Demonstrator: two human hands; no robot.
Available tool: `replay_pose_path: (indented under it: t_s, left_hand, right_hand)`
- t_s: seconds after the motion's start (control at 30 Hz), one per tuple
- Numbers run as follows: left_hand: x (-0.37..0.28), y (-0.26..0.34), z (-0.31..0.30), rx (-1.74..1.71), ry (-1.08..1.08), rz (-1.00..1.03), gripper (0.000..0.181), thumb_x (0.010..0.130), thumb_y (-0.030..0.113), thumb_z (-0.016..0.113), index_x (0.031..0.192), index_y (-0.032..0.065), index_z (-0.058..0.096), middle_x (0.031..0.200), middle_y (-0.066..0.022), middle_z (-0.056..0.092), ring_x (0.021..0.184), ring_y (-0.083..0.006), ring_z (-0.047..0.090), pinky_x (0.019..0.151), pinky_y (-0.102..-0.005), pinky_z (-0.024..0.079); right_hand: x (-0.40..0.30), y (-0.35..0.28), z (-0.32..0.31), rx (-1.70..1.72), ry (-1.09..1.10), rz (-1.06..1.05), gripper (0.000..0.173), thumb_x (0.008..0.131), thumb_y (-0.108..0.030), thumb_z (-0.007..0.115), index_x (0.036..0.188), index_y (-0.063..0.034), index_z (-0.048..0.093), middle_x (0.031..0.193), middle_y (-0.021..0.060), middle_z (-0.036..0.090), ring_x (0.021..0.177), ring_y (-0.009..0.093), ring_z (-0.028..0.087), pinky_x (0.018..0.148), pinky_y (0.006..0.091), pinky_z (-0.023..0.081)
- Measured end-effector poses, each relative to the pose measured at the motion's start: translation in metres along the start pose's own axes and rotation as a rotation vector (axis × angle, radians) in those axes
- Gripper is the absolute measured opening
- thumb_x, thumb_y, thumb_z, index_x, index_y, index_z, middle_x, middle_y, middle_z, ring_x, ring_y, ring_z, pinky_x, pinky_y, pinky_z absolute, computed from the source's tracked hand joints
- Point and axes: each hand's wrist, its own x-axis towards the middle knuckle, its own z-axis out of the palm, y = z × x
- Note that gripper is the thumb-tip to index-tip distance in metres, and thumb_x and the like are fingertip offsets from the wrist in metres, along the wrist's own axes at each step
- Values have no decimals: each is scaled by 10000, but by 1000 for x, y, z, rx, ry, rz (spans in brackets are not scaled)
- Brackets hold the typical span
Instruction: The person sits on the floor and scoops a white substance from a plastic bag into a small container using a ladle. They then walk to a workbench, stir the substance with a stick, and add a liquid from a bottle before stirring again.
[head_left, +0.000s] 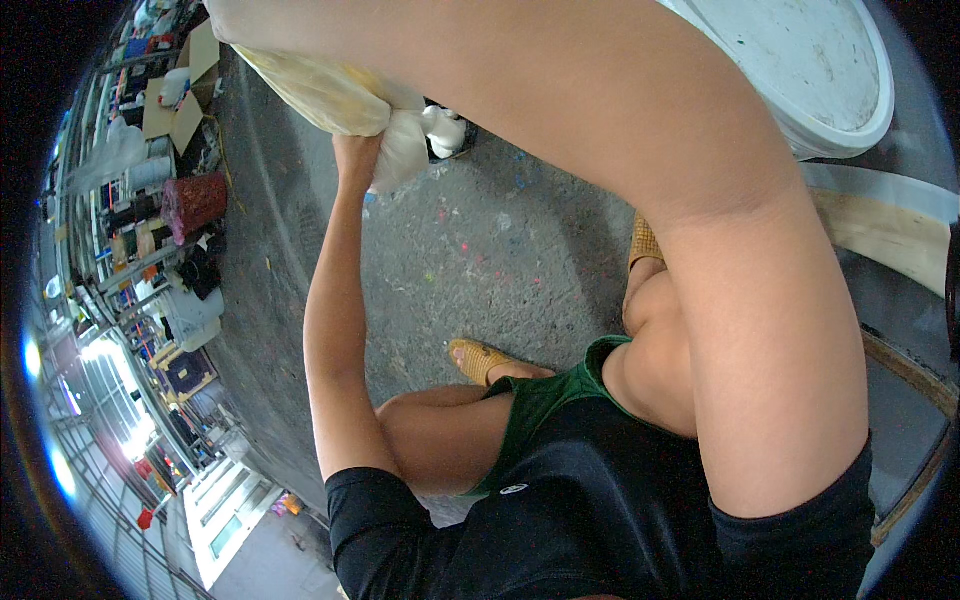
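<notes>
My left hand (356, 154) is at the upper left, gripping a translucent plastic bag (322, 94) with yellowish contents. The bag is gathered beside that hand, and a whitish part hangs below the pinch. My fingers are mostly hidden behind the plastic. Across the top of the view stretches my right forearm, hiding part of the bag. Only what seems to be the edge of my right hand (225, 26) shows at the upper rim, so its fingers are out of sight. Just right of the bag is a white plastic bundle (444, 131) on something dark.
A round white tub or lid (810, 67) stands at the upper right, above a curved pale board or rim (885, 217). Along the left are an open cardboard box (176, 105), a red wrapped bundle (193, 202) and a white bucket (191, 311). The concrete floor (480, 225) is paint-speckled.
</notes>
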Motion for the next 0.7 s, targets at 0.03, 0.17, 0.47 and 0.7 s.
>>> replay_pose_path:
  t_s: [0.03, 0.17, 0.47, 0.7]
  left_hand:
    - [-6, 8, 0, -40, -24, -50, 370, 830, 137, 686, 1157, -24, 623, 1168, -176, 660, 1099, -364, 596, 959, -429, 435]
    - [-17, -1, 5, 12, -43, -30, 399, 832, 150, 679, 1182, -29, 609, 1190, -187, 652, 1140, -354, 583, 982, -412, 422]
    - [-44, -32, 12, 46, 38, 18, 412, 814, 281, 775, 1078, -17, 670, 1079, -184, 701, 1021, -328, 659, 867, -398, 491]
    - [-61, -50, 13, 41, 94, 13, 369, 818, 242, 763, 1034, -43, 670, 1016, -203, 712, 974, -340, 677, 839, -401, 501]
  right_hand:
    - [1, 0, -1, -2, -9, -1, 397, 956, -414, 549, 833, -73, 710, 821, 143, 709, 769, 224, 704, 596, 369, 485]
    - [1, 1, -3, -16, -50, -3, 391, 954, -416, 553, 834, -78, 708, 824, 138, 707, 774, 222, 702, 612, 377, 481]
    - [-8, 2, -8, -45, -159, -10, 379, 949, -422, 560, 836, -90, 703, 831, 126, 704, 786, 218, 698, 646, 394, 472]
    - [-9, 9, -12, -70, -230, -9, 370, 945, -426, 566, 837, -99, 700, 836, 117, 701, 795, 215, 695, 674, 407, 465]
